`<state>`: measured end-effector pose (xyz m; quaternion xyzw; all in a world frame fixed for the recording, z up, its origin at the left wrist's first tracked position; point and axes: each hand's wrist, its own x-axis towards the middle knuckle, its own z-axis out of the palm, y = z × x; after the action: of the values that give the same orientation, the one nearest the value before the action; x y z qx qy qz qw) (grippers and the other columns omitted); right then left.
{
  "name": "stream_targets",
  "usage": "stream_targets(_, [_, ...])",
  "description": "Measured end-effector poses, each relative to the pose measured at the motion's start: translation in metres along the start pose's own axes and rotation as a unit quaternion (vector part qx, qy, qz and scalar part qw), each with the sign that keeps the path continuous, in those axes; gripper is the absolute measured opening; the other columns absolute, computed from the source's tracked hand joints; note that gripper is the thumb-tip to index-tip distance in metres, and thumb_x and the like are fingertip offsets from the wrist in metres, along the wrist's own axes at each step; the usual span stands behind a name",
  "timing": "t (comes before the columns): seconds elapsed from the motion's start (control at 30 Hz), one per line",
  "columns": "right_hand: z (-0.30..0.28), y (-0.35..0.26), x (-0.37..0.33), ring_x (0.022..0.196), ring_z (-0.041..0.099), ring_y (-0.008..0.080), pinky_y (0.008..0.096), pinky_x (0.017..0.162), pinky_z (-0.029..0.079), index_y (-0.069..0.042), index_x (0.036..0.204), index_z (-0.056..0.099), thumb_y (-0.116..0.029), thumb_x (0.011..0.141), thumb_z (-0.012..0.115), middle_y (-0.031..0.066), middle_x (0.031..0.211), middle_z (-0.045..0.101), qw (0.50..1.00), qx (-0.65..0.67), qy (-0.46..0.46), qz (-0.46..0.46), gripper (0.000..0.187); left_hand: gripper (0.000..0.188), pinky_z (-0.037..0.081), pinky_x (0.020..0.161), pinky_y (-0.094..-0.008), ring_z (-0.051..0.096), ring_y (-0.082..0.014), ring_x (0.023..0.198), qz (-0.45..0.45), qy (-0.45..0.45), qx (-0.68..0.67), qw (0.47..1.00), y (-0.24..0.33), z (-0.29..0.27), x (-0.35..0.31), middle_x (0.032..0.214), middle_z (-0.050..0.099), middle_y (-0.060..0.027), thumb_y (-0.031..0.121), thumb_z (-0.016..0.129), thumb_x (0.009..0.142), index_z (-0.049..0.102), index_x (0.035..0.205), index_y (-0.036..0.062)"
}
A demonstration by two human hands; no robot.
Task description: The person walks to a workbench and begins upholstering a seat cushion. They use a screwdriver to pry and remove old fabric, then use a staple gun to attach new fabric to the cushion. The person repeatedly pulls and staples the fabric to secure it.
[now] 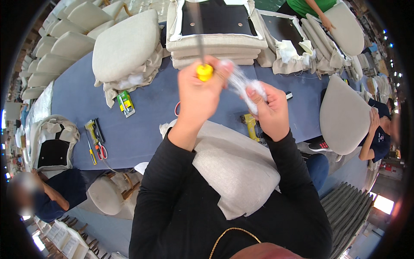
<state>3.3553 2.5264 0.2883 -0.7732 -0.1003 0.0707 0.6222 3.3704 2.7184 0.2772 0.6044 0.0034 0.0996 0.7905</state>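
My left hand (199, 93) is closed round the yellow handle (205, 72) of a long thin-shafted tool. The shaft points away and is blurred, so its tip is unclear. Between thumb and finger that hand also pinches one end of a tuft of white fibre stuffing (243, 82). My right hand (271, 107) grips the other end, and the strands stretch between the two hands. Below them, between my forearms, a beige fabric-covered chair part (237, 166) leans against the table's near edge.
On the blue-grey table (129, 151) lie a yellow staple gun (250, 125), scissors (102, 151), a screwdriver (92, 153) and a green box (126, 103). Stacked beige cushions (215, 47) stand along the far side. Co-workers handle a backrest (345, 116) at right and a cover (54, 144) at left.
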Motion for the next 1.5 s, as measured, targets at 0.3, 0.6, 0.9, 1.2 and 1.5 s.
stream_targets(0.3, [-0.078, 0.044, -0.008, 0.086, 0.060, 0.0131, 0.0279, 0.070, 0.045, 0.004, 0.110, 0.069, -0.011, 0.087, 0.056, 0.0105, 0.095, 0.065, 0.963, 0.251, 0.092, -0.042, 0.030, 0.012, 0.047, 0.059, -0.0283, 0.062, -0.0129, 0.061, 0.047, 0.072, 0.167, 0.982, -0.018, 0.004, -0.044, 0.072, 0.067, -0.0022, 0.012, 0.077, 0.098, 0.072, 0.094, 0.0025])
stream_targets(0.6, [-0.084, -0.011, -0.034, 0.115, 0.064, 0.0319, 0.0425, 0.102, 0.046, -0.005, 0.115, 0.074, -0.049, 0.061, 0.100, 0.0208, 0.124, 0.068, 0.933, 0.013, -0.203, -0.297, 0.075, 0.029, 0.046, 0.059, -0.0395, 0.057, -0.0303, 0.057, 0.138, 0.020, 0.455, 0.879, -0.033, 0.022, 0.011, 0.065, 0.061, -0.0159, 0.030, 0.075, 0.095, 0.073, 0.095, 0.0014])
stream_targets(0.9, [-0.064, 0.007, -0.061, 0.111, 0.070, 0.0375, 0.0479, 0.101, 0.048, -0.004, 0.109, 0.076, -0.027, 0.057, 0.100, 0.0195, 0.117, 0.073, 0.907, 0.018, -0.158, -0.390, 0.062, 0.029, 0.045, 0.060, -0.0319, 0.051, -0.0150, 0.059, 0.195, 0.092, 0.416, 0.884, -0.028, 0.006, -0.016, 0.064, 0.060, -0.0079, 0.029, 0.079, 0.093, 0.075, 0.098, 0.0008])
stream_targets(1.2, [-0.099, -0.012, -0.044, 0.113, 0.065, 0.0354, 0.0431, 0.100, 0.052, -0.004, 0.105, 0.074, -0.005, 0.067, 0.078, 0.0158, 0.114, 0.071, 0.882, -0.213, -0.033, -0.418, 0.038, 0.022, 0.046, 0.070, -0.0246, 0.055, -0.0055, 0.077, -0.020, 0.046, 0.162, 0.986, 0.037, -0.001, -0.103, 0.085, 0.066, 0.0063, 0.005, 0.080, 0.088, 0.080, 0.110, 0.0036])
stream_targets(1.5, [-0.089, -0.030, -0.033, 0.079, 0.060, 0.0180, 0.0296, 0.073, 0.045, 0.001, 0.088, 0.071, -0.005, 0.088, 0.080, 0.0074, 0.083, 0.062, 0.930, -0.220, 0.032, -0.292, 0.011, 0.034, 0.056, 0.085, -0.0292, 0.073, -0.0138, 0.097, 0.084, -0.082, 0.088, 0.989, 0.008, 0.053, -0.121, 0.108, 0.078, -0.0074, -0.002, 0.077, 0.087, 0.073, 0.121, 0.0035])
